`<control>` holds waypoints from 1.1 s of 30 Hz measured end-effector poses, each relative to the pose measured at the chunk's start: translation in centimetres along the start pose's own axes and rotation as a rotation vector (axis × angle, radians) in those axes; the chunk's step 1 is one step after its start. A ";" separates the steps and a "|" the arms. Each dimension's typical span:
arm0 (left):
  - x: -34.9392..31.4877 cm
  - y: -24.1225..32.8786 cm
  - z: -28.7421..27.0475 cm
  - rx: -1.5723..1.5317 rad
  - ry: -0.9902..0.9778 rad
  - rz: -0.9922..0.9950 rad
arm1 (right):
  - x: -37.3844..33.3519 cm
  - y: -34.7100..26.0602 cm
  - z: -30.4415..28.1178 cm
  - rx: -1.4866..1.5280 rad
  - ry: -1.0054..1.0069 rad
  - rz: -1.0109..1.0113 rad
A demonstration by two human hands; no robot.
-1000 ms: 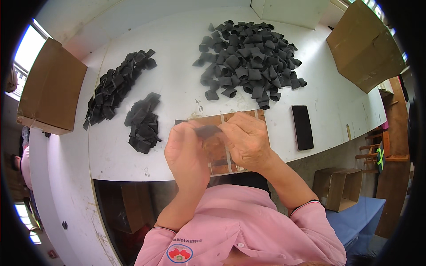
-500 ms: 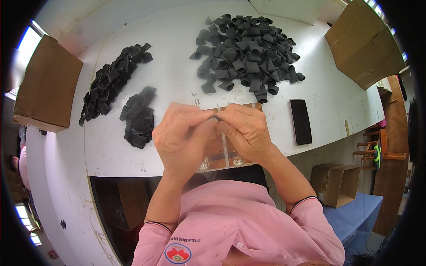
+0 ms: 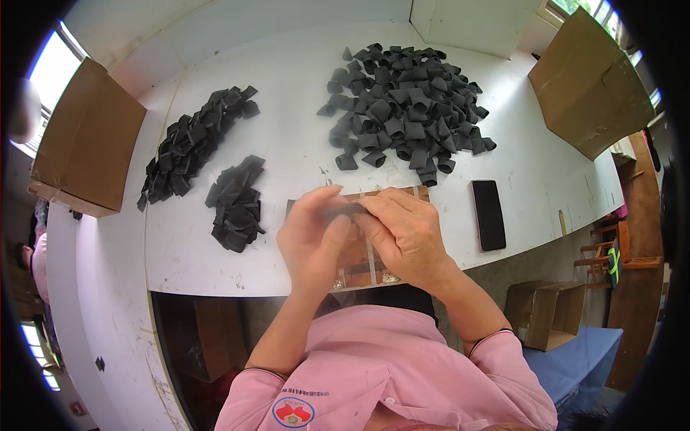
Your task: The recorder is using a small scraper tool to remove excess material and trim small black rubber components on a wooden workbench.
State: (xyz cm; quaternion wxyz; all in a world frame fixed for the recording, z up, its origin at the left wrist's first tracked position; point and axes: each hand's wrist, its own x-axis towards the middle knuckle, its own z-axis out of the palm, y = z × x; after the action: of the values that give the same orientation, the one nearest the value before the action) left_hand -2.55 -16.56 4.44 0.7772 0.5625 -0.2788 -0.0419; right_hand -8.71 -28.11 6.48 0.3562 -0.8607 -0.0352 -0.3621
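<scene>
Above a brown taped board (image 3: pixel 357 251) at the table's front edge, my two hands come close together. My right hand (image 3: pixel 406 233) is closed, pinching a small dark grey fabric piece (image 3: pixel 346 210) between thumb and fingers. My left hand (image 3: pixel 310 241) is slightly smeared by motion; its thumb and forefinger stand apart on either side of the piece's left end. Whether they touch it is hard to see. To the left lie a small heap of flat black pieces (image 3: pixel 237 208) and a longer heap of similar ones (image 3: pixel 190 144).
A large pile of dark grey fabric loops (image 3: pixel 406 108) covers the table's (image 3: pixel 287 86) far middle. A black phone (image 3: pixel 489 215) lies to the right. Cardboard boxes stand at the left (image 3: pixel 86 136) and far right (image 3: pixel 593 82); another open box (image 3: pixel 545 314) is below the table's right edge.
My left thumb and forefinger have parted from their pinch, while my right hand keeps hold of the piece. The whole view has shifted, with the table appearing slightly lower.
</scene>
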 end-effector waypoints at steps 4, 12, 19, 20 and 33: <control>-1.1 0.2 -0.3 -0.115 0.015 -0.184 | -0.7 -0.7 -0.6 0.248 0.052 0.204; 0.2 1.1 -0.4 0.416 -0.059 0.083 | -1.9 -0.2 0.4 0.586 0.108 0.498; -0.2 0.7 -0.5 0.518 -0.115 -0.012 | -1.9 1.7 1.5 0.199 0.038 0.188; -0.3 0.3 -0.6 0.442 -0.094 -0.028 | -1.8 1.8 1.7 0.187 0.056 0.172; 0.9 1.1 -0.2 -0.283 -0.031 -0.119 | -0.6 0.4 -0.1 0.086 0.021 0.083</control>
State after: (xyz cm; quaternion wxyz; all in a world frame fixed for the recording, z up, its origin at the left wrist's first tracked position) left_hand -1.91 -16.33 5.72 0.8405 0.4621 -0.2481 -0.1356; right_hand -9.08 -28.36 5.93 0.4079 -0.8414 -0.0111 -0.3542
